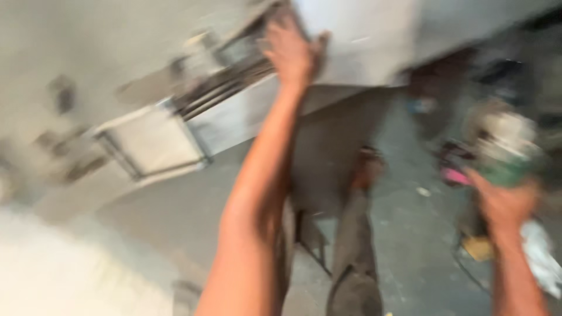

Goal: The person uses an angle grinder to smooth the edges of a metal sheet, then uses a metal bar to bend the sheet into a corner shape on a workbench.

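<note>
The frame is heavily blurred. Nearest, at the lower right, the right hand has its fingers wrapped around a green and grey power tool, seemingly a grinder, held above the concrete floor. A leg in dark trousers runs down the lower centre. Farther off, the left arm stretches to the upper centre, where the left hand lies with fingers spread flat against a grey metal cabinet. A framed panel sits at centre left.
</note>
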